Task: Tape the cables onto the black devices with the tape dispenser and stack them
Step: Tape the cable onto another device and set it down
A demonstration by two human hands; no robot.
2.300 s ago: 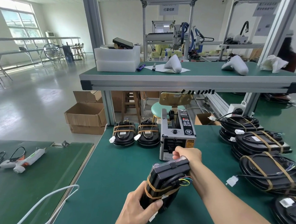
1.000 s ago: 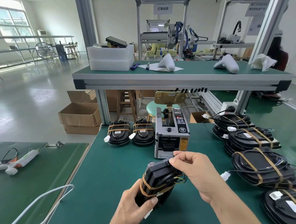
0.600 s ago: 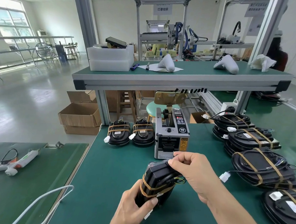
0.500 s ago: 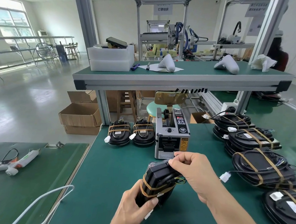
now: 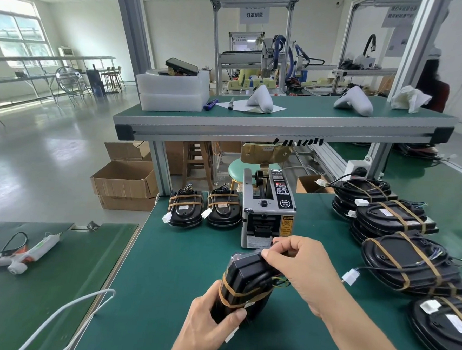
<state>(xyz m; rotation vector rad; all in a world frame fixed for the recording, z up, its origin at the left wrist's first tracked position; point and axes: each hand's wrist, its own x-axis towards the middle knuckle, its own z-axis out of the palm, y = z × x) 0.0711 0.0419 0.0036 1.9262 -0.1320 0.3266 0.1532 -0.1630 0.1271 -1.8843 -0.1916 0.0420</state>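
Observation:
A black device [image 5: 245, 281] with brown tape bands and a coiled cable stands tilted on the green bench [image 5: 170, 268]. My left hand [image 5: 204, 324] grips its near end. My right hand [image 5: 297, 268] has its fingers curled at the device's far top edge, pinching at a clear strip of tape there. The grey tape dispenser [image 5: 267, 212] stands just behind the device. Two small taped devices [image 5: 185, 210] [image 5: 223, 209] sit left of the dispenser.
Stacks of larger taped black devices [image 5: 411, 264] with white connectors fill the right side. A raised shelf [image 5: 281, 124] spans above the bench's back. A glue gun [image 5: 23, 254] and a white cable [image 5: 62, 313] lie on the left bench. Cardboard boxes [image 5: 124, 181] stand on the floor.
My right hand came back from the dispenser's outlet to the device's top edge and has stayed there, fingers working at the tape. The left hand's hold is unchanged.

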